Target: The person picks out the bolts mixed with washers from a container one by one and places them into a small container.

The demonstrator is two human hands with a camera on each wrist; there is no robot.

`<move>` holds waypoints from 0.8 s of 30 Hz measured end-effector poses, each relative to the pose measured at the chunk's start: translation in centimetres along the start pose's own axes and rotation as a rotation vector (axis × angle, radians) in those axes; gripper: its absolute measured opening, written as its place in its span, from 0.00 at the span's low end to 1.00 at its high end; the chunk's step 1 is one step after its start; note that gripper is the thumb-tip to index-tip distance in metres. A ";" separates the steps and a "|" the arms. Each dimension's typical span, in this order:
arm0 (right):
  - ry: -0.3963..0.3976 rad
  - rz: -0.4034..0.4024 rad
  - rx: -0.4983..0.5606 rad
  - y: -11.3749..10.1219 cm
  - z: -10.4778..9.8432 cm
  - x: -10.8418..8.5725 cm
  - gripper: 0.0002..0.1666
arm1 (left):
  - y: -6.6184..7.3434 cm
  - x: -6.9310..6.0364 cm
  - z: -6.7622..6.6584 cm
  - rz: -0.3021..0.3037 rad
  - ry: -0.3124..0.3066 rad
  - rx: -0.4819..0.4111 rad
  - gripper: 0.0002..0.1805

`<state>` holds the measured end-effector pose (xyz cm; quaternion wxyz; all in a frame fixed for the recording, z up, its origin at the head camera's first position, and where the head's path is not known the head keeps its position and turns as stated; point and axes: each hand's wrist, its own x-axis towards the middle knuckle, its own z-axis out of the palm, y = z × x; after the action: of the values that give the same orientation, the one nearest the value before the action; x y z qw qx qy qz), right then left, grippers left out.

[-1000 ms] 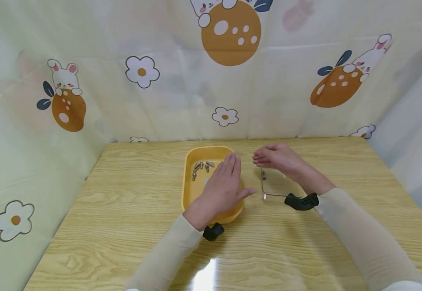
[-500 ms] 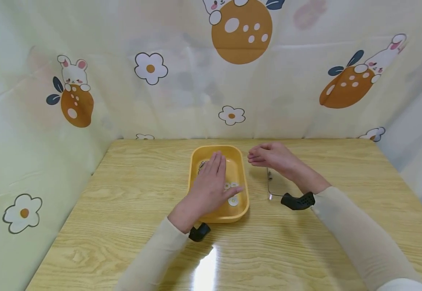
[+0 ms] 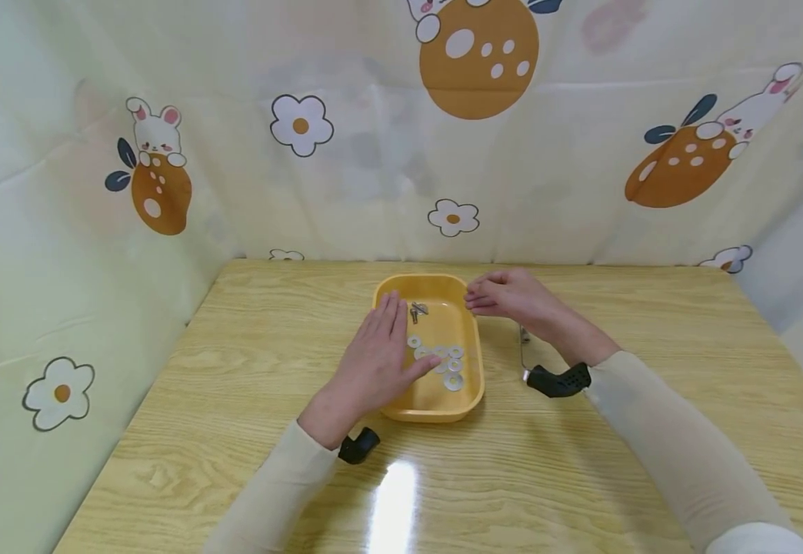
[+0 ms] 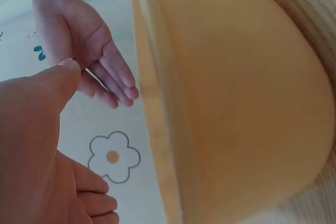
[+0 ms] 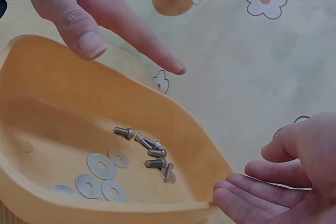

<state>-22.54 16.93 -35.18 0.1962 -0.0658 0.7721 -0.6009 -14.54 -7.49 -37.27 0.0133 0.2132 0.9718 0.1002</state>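
Note:
A yellow-orange plastic tray point(image 3: 436, 416) stands on the table, holding several flat metal washers point(image 5: 101, 167) and several short bolts point(image 5: 157, 152). My left hand point(image 3: 370, 355) is over the tray's left side, fingers straight and thumb spread, with nothing in its grasp. At the tray's right rim is my right hand point(image 3: 518, 298); its fingers are loosely bent and I see nothing between them. In the right wrist view its fingertips point(image 5: 223, 195) are at the rim, though whether they touch it I cannot tell. The left wrist view shows the tray's outer wall point(image 4: 252, 77).
Behind my right wrist lies a clear, thin-edged holder point(image 3: 522, 354), mostly hidden, with a small metal piece point(image 3: 524, 335) in it. The wooden table point(image 3: 201, 431) meets a patterned cloth point(image 3: 374, 177) at the back and sides.
My left hand has shifted left, from above the tray's middle to its left side, uncovering the washers. My right hand has come left to the tray's right rim. The head view has turned slightly.

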 end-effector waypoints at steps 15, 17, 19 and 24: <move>-0.028 -0.009 -0.029 0.2 1.6 1.3 0.24 | -1.3 -1.8 0.6 -0.019 0.008 -0.016 0.54; -0.034 -0.004 -0.021 0.3 1.9 1.5 0.23 | -1.5 -2.0 0.8 -0.019 0.013 -0.013 0.54; -0.037 0.004 -0.018 0.3 2.2 1.8 0.22 | -1.6 -2.2 1.0 -0.022 0.018 -0.019 0.53; -0.031 0.030 -0.026 0.4 2.9 2.5 0.22 | -1.8 -2.7 1.6 -0.032 0.014 -0.031 0.54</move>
<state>-23.62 13.57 -36.74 0.2162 -0.0660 0.7777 -0.5866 -12.73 -9.90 -39.23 0.0112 0.1966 0.9734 0.1167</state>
